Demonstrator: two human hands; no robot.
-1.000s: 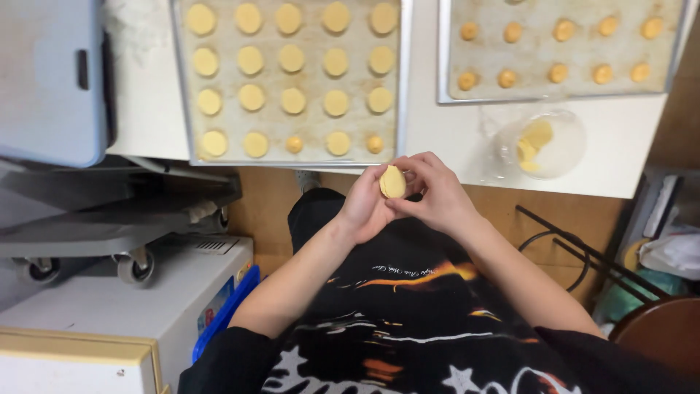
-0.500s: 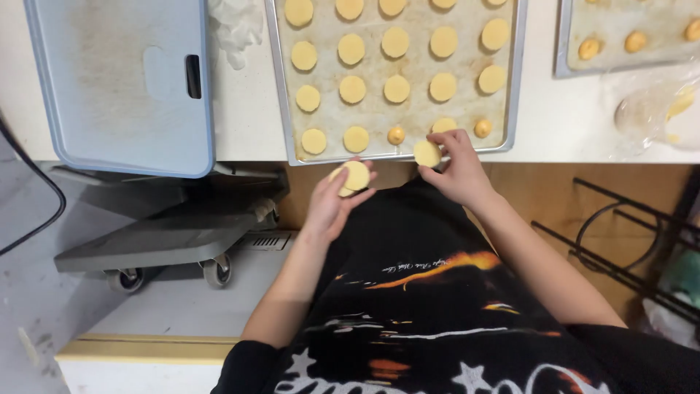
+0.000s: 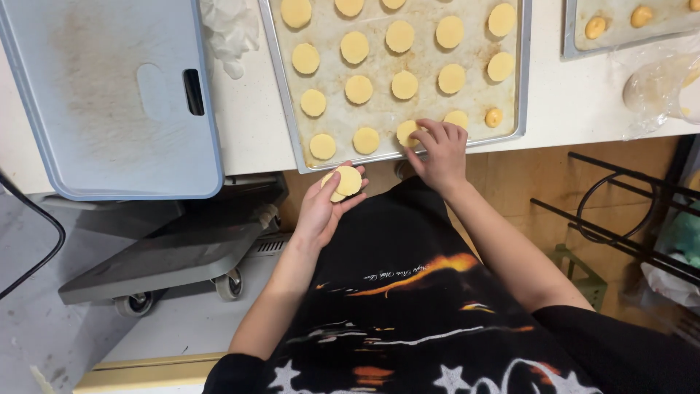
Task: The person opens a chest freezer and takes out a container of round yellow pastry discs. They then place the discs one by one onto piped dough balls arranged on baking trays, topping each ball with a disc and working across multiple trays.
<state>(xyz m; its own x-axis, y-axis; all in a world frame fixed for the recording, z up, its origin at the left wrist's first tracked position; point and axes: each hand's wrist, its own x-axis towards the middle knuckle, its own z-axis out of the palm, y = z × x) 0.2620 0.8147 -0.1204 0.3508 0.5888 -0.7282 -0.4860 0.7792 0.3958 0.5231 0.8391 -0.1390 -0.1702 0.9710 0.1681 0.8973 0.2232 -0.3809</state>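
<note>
The left hand [image 3: 326, 208] sits just below the centre of the frame, off the edge of the desk [image 3: 248, 138], palm turned up and fingers curled loosely about a flat yellow dough disc [image 3: 348, 181], which rests across the fingertips with a second pale piece seemingly tucked under it; the cupped hold appears meant to carry the soft round without squeezing it out of shape. The right hand [image 3: 440, 153] is stretched forward over the near rim of the baking tray [image 3: 281, 73], wrist bent down, forearm running back toward the lower right of the frame. Its fingers are bent and pressed down on a disc on the tray [image 3: 405, 132] in the bottom row, covering part of it, so whether they pinch it or only press on it cannot be told. The tray fills the upper middle of the frame, and its discs lie in even rows with gaps between them, apparently so that they stay apart; a small dough ball [image 3: 494, 117] sits just right of the hand in the same row. A pale blue board [image 3: 109, 102] lies at the upper left, crumpled plastic gloves [image 3: 232, 33] lie between it and the tray, and a second tray [image 3: 583, 44] with small balls shows at the upper right.
</note>
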